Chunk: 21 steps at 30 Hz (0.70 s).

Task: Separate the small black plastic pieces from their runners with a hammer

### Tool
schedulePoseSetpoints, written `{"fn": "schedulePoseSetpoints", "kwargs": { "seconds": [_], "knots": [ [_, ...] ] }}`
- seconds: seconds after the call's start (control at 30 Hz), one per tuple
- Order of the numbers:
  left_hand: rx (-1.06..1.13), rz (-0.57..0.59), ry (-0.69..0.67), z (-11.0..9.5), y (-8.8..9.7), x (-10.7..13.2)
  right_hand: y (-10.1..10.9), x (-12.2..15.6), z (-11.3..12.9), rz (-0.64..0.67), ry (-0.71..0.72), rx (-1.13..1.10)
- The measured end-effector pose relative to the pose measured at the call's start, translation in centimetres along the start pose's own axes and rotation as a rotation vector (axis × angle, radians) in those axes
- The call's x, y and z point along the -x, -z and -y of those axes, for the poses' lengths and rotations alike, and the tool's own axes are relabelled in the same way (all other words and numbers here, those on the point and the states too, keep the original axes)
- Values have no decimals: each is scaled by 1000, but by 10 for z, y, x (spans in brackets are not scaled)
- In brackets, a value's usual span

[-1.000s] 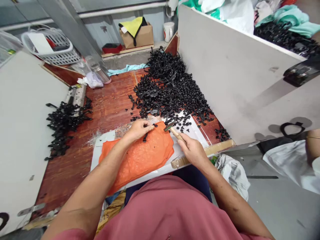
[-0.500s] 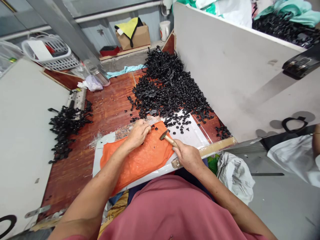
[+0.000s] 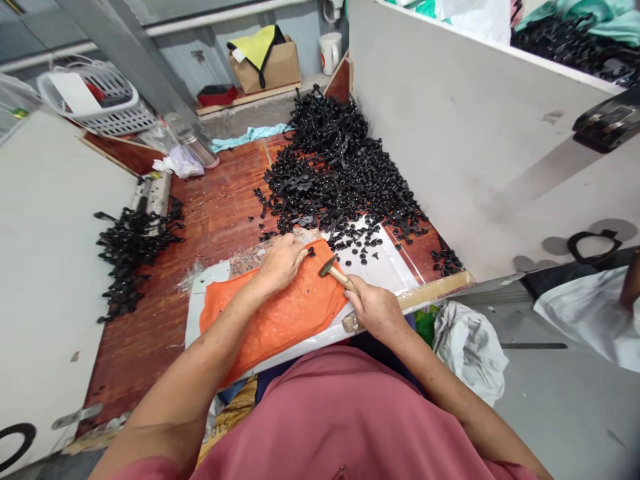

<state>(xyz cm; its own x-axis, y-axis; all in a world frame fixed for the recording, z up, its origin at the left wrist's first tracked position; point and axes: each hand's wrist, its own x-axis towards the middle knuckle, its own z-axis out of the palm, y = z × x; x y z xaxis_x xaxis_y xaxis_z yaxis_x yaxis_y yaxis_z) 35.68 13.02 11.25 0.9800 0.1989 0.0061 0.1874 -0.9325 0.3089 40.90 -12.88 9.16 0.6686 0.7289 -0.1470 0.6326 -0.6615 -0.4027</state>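
My right hand (image 3: 376,308) is closed round the wooden handle of a small hammer (image 3: 334,271), whose dark head hovers just over the orange cloth (image 3: 285,313). My left hand (image 3: 281,261) rests on the cloth's far edge, fingers pinched on a small black piece (image 3: 311,252) at its fingertips. The cloth lies over a white board (image 3: 395,270) on the reddish wooden table (image 3: 220,207). A large heap of black strap pieces (image 3: 335,173) lies just beyond both hands.
A smaller black pile (image 3: 133,250) lies at the left by a white panel (image 3: 45,267). A tall white panel (image 3: 475,153) walls the right side. Behind are a white basket (image 3: 95,100), a cardboard box (image 3: 265,63), a mug (image 3: 330,53) and a glass jar (image 3: 193,140).
The hammer came down from the right towards my left hand's fingertips and now stays low over the cloth. My left hand has kept its place.
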Motion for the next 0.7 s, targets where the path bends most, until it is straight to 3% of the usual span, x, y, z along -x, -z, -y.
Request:
{"fn": "schedulePoseSetpoints", "kwargs": {
  "seconds": [0.33,0.6,0.7],
  "knots": [
    [-270,51,-26,-2,3,5,14,-4,-2,27,19,-98],
    [-251,15,5,-7,1,9,39,-28,11,-202,141,-38],
    [-222,-23,6,-5,-2,10,40,-36,21,-88,124,62]
  ]
}}
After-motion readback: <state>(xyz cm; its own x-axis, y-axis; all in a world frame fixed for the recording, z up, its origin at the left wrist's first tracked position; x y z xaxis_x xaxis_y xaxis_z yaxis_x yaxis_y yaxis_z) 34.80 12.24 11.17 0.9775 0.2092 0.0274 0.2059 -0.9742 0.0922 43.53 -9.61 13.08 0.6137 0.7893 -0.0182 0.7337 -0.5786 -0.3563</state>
